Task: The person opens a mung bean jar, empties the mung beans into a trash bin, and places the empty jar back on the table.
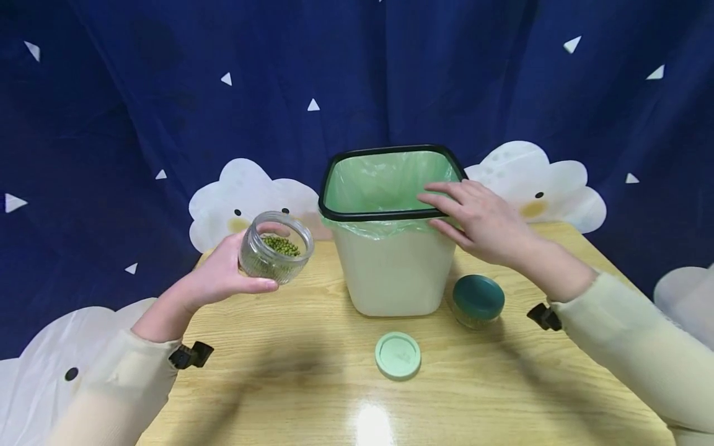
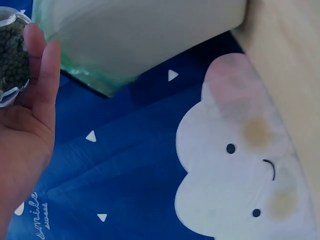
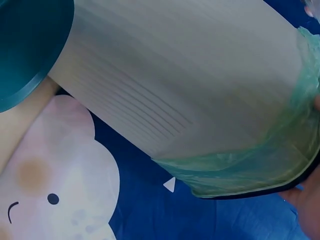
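Our left hand (image 1: 225,272) grasps the glass jar (image 1: 262,262) of small green beans, thumb and fingers around it, above the tabletop (image 1: 268,390) by its far left corner. Well apart, our right hand (image 1: 480,220) rests loose, relaxed fingers over the bin (image 1: 398,272). We see the dark-lidded jar (image 1: 478,298) toward the right edge, the pale lid (image 1: 398,355) nearer us.

Cannot see the floor of the bin (image 1: 396,272), hidden by its front wall below the right fingers (image 1: 443,202), nor make out the contents of the teal-lidded jar (image 1: 478,298) beneath them. Cannot count the tiny beans (image 1: 281,246) beside the left fingers (image 2: 48,75), nor see the whole glass jar (image 1: 268,263) in the left wrist view, cut by the left edge. See only part of the right hand (image 3: 308,205) in its wrist view.
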Tool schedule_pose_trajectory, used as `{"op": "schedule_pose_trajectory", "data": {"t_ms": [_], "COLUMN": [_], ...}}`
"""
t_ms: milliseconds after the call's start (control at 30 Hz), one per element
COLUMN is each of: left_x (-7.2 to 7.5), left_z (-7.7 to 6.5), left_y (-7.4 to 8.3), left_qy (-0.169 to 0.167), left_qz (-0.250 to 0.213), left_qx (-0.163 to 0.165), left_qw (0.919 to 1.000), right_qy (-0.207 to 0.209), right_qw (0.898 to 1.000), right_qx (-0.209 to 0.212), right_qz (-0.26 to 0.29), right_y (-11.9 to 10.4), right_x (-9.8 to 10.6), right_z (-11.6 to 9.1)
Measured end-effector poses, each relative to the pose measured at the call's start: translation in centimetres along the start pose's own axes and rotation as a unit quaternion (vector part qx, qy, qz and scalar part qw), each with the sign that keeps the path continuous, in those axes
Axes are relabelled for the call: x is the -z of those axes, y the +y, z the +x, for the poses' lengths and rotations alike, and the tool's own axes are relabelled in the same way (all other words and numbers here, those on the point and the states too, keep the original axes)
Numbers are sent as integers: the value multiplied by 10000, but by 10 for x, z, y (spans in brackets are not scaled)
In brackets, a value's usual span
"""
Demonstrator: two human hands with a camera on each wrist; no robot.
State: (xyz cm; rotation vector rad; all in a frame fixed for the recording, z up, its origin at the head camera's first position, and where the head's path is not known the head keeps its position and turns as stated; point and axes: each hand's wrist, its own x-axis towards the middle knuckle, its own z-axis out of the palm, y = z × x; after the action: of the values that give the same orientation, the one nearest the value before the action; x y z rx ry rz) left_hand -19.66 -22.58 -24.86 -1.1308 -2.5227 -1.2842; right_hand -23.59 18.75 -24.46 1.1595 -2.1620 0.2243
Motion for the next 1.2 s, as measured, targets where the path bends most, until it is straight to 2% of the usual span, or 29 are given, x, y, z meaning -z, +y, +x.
{"op": "schedule_pose_trajectory", "data": {"t_ms": [333, 567, 900, 1200], "left_x": [14, 19, 25, 25], "left_z": [40, 62, 98, 137], "left_y": [14, 20, 24, 35], "left_qy": [185, 298, 258, 459], "left_qz": [-193, 8, -24, 615], "left_qx": [-33, 83, 526, 573], "left_qw": [9996, 9995, 9983, 9954], "right_qy": [226, 314, 403, 515], "right_qw": [9997, 9995, 9991, 9985], "right_qx": [82, 52, 7, 55], "right_qz": [19, 52, 126, 174], "right_y": [0, -1, -1, 0], "right_x": [-5, -7, -8, -9], "right_z": [-1, -1, -3, -2]}}
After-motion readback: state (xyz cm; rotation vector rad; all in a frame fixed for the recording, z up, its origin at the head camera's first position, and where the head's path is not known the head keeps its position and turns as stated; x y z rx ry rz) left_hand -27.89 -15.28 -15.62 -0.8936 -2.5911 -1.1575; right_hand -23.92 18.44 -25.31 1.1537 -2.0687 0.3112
